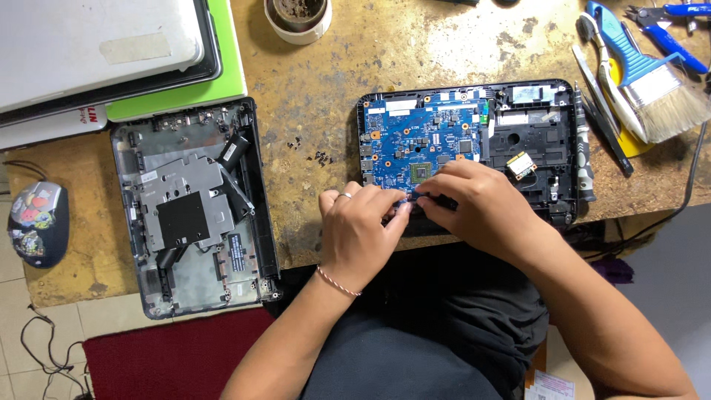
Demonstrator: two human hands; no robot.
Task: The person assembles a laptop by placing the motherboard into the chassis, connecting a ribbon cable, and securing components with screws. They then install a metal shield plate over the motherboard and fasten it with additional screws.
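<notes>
An opened small laptop base lies on the worn wooden bench, with a blue circuit board exposed inside it. My left hand and my right hand meet at the board's near edge, fingertips pinched together on a small dark part there. What exactly they pinch is hidden by the fingers. A ring shows on my left hand and a thin string bracelet on its wrist. A small wireless card sits just right of my right hand.
A removed grey laptop bottom cover lies to the left. Stacked laptops fill the far left corner. A computer mouse, a tape roll, loose screws, a brush, a screwdriver and pliers are around.
</notes>
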